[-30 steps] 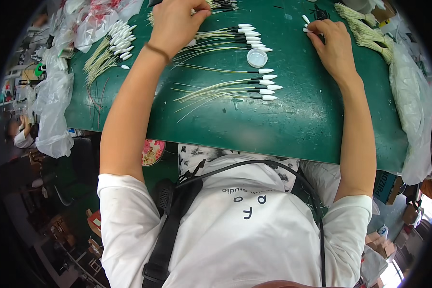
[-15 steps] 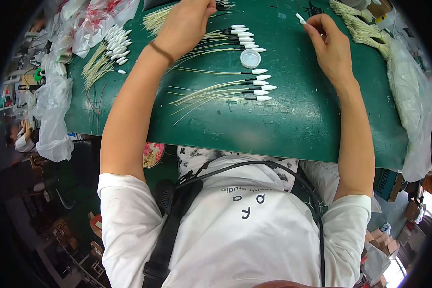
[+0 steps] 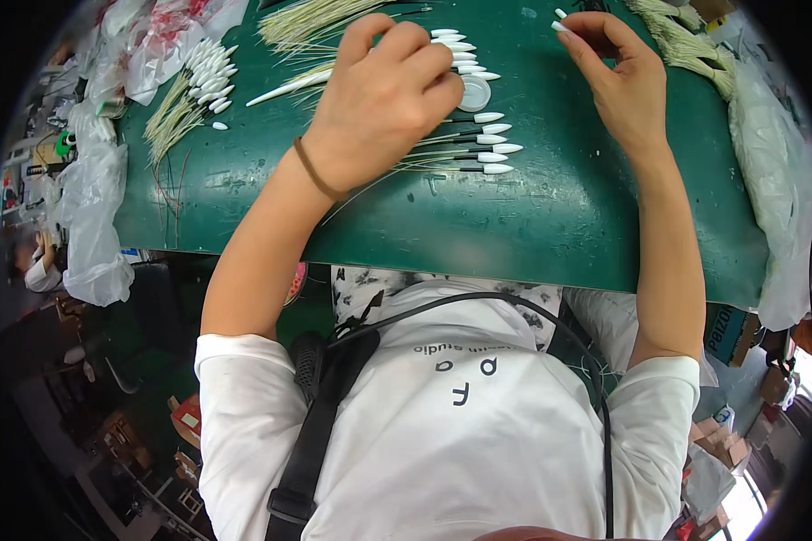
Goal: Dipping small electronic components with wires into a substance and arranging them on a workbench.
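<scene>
My left hand (image 3: 392,86) is closed, its fingertips bent down beside a small round shallow dish (image 3: 475,93). A thin white tapered stick (image 3: 289,87) runs out to the left from that hand; its other end is hidden behind the fingers. My right hand (image 3: 618,72) pinches small white pieces (image 3: 560,25) between thumb and fingers; their exact shape is hard to make out. Below the dish lie several pale thin stems with black sleeves and white pointed tips (image 3: 492,140). More white-tipped stems (image 3: 456,41) fan out above it, partly covered by my left hand.
A bundle of white-tipped stems (image 3: 209,81) lies at the left, with a loose white tip (image 3: 219,126) nearby. Bare pale stems (image 3: 311,22) are heaped at the far side. Tied pale bundles (image 3: 695,54) and a plastic bag (image 3: 771,180) line the green table's (image 3: 550,225) right edge.
My left hand has come back from the far stems toward the dish, and the white stick now shows at it. My right hand stays nearly in place, still pinching.
</scene>
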Demonstrator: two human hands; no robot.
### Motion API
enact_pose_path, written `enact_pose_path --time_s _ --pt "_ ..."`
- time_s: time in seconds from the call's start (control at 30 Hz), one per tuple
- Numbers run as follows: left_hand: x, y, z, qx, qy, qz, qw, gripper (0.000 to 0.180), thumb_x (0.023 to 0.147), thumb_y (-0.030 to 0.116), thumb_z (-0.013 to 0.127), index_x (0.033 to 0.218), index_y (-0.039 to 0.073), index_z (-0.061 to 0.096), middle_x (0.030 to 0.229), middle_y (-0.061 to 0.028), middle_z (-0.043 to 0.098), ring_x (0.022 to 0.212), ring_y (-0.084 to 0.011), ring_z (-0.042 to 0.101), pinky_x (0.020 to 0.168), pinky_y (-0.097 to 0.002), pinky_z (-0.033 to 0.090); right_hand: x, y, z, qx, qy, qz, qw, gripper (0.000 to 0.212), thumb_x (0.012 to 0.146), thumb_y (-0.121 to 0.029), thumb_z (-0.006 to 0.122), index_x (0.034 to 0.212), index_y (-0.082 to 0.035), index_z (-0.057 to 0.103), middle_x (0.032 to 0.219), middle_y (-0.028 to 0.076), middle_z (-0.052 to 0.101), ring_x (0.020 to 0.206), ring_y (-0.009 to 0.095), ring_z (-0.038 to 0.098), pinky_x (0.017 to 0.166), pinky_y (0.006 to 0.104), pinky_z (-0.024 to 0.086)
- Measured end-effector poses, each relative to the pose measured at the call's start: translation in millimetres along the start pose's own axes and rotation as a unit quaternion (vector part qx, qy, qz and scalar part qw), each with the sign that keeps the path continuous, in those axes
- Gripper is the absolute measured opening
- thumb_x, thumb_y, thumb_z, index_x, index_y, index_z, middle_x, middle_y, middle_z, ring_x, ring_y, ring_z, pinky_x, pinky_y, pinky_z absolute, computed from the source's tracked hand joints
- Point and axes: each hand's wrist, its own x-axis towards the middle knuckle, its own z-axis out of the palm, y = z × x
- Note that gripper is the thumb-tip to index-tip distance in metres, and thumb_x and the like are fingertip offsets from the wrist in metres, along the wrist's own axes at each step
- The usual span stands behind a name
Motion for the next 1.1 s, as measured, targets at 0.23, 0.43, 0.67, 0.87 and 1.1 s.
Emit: enact_pose_path --time_s 0.23,0.43,0.67,0.87,1.1 --pt "-0.5 3.0 -1.6 0.017 0.022 0.022 0.999 0.021 0.072 0.009 0.065 0.092 0.014 0.069 0.096 0.0014 0.063 0.098 -0.0188 0.058 0.097 -0.0387 0.036 -2.5 -4.4 -0.1 0.017 0.002 0.006 1.0 0.016 0.092 -0.011 0.07 0.106 -0.003 0.07 0.093 -0.003 0.068 0.085 0.005 0.061 0.08 0.02 0.047" --pt "-8.2 -5.9 0.3 -0.13 0.041 -0.102 0.985 0.013 0.081 0.007 0.07 0.093 0.012 0.07 0.094 0.0005 0.064 0.096 -0.0207 0.059 0.092 -0.0374 0.036 -8.5 -19.3 11.9 0.099 -0.023 0.028 0.994 0.014 0.09 -0.009 0.071 0.102 -0.003 0.07 0.089 0.001 0.07 0.079 0.009 0.063 0.074 0.0228 0.049" --pt "-13.0 -8.6 4.5 -0.201 0.036 -0.175 0.963 0.009 0.087 0.01 0.069 0.095 0.009 0.072 0.093 -0.0021 0.066 0.092 -0.0212 0.059 0.088 -0.0345 0.038 -14.4 -36.4 25.6 0.101 -0.086 0.032 0.991 0.011 0.082 -0.011 0.077 0.092 -0.007 0.076 0.09 0.0 0.071 0.082 0.013 0.059 0.075 0.0262 0.046" --pt "-11.0 -9.2 4.5 -0.246 0.039 -0.201 0.947 0.008 0.088 0.011 0.069 0.094 0.007 0.072 0.089 -0.004 0.067 0.086 -0.0228 0.061 0.081 -0.0341 0.042 -14.6 -38.6 30.6 0.068 -0.094 0.015 0.993 0.011 0.081 -0.015 0.077 0.091 -0.009 0.077 0.091 0.0 0.071 0.087 0.017 0.057 0.079 0.0294 0.044" --pt "-8.9 -7.3 6.1 -0.269 0.045 -0.203 0.94 0.008 0.088 0.011 0.069 0.093 0.006 0.072 0.088 -0.0048 0.067 0.085 -0.0226 0.062 0.081 -0.0342 0.042 -14.8 -41.1 30.9 0.079 -0.102 0.026 0.991 0.011 0.082 -0.016 0.077 0.091 -0.009 0.077 0.092 -0.001 0.071 0.088 0.016 0.057 0.081 0.0297 0.044"
